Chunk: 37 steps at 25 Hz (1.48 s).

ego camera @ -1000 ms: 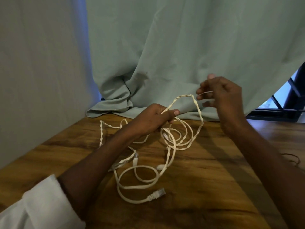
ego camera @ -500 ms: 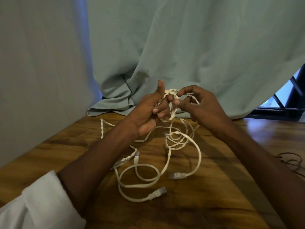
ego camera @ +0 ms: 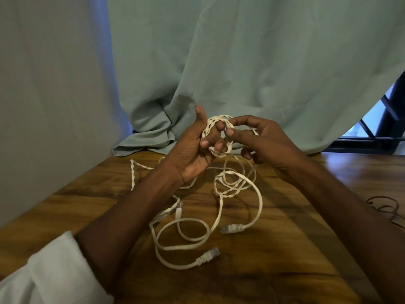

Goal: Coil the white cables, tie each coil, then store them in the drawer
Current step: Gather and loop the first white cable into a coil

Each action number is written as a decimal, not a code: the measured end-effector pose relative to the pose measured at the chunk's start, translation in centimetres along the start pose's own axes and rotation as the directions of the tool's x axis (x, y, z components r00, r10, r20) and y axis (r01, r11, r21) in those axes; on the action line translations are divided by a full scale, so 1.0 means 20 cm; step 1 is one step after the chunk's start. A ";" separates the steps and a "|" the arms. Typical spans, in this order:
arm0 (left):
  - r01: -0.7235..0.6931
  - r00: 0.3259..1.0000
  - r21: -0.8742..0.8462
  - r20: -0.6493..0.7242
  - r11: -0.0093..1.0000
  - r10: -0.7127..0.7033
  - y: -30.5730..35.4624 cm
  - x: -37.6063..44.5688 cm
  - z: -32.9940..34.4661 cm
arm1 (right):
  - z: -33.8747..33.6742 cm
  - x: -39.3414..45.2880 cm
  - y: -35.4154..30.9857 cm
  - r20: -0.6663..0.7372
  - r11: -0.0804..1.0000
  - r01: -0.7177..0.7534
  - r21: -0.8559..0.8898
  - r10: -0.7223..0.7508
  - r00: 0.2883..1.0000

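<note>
A small coil of twisted white cable [ego camera: 213,125] is wound around the fingers of my left hand [ego camera: 197,148], which is raised above the wooden table [ego camera: 274,260] with its thumb pointing up. My right hand [ego camera: 260,139] pinches the coil's right side between thumb and forefinger. More white cable [ego camera: 238,185] hangs from the coil and lies tangled on the table. Below it lie a smooth white cable loop [ego camera: 188,240] and two grey plugs [ego camera: 232,228] [ego camera: 208,255]. No drawer is in view.
A pale green curtain [ego camera: 241,62] hangs behind the table and bunches onto its far edge. A grey wall [ego camera: 43,106] stands at the left. A thin dark wire [ego camera: 385,207] lies at the table's right edge.
My right hand came in from the upper right to meet my left hand. The stretched strand is now wound around my left fingers as a small coil, and both hands have risen slightly.
</note>
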<state>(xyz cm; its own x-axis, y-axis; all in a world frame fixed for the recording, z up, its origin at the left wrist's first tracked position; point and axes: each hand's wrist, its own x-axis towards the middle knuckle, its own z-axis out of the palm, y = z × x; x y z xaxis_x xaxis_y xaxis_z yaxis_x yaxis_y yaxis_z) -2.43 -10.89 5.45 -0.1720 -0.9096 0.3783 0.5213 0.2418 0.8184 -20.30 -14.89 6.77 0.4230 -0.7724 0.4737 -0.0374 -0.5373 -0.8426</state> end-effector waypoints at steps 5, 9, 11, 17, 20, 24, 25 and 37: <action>0.042 0.999 -0.013 0.019 0.999 -0.042 0.01 -0.01 0.02 | 0.01 0.00 0.02 -0.002 0.994 0.107 0.020 -0.107 0.994; 0.048 0.993 -0.046 0.107 0.998 -0.043 0.02 -0.01 -0.01 | 0.01 0.01 0.02 0.018 0.993 0.113 0.045 -0.114 0.993; 0.042 0.993 -0.007 0.107 0.999 -0.041 0.01 0.00 -0.02 | -0.02 0.00 0.01 0.078 0.996 0.085 0.016 -0.086 0.993; 0.000 1.000 0.034 0.015 0.999 -0.001 0.03 -0.01 0.01 | 0.00 0.02 0.03 0.087 0.943 0.277 -0.185 -0.265 0.960; -0.020 0.999 -0.013 0.025 1.000 0.021 0.03 -0.01 0.02 | -0.01 0.01 0.03 0.075 0.971 0.230 -0.060 -0.226 0.971; -0.035 0.998 -0.016 0.053 0.999 0.036 0.02 0.00 0.00 | 0.00 -0.02 0.03 0.173 0.991 0.091 0.101 -0.108 0.979; -0.037 0.998 -0.022 0.044 0.999 0.038 0.01 0.00 0.00 | 0.00 -0.01 0.03 0.179 0.991 0.102 0.085 -0.116 0.977; -0.118 0.993 -0.148 -0.008 0.982 0.118 0.12 0.03 -0.16 | -0.06 0.02 0.09 -0.173 0.979 0.199 -0.035 -0.202 0.964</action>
<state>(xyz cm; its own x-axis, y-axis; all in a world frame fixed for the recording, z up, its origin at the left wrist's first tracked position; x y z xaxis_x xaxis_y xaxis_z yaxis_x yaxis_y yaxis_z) 1.33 -11.95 6.34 -0.1025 -0.8775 0.4685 0.6559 0.2945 0.6950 -21.25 -16.51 5.76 0.2589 -0.6946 0.6712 0.0155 -0.6918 -0.7219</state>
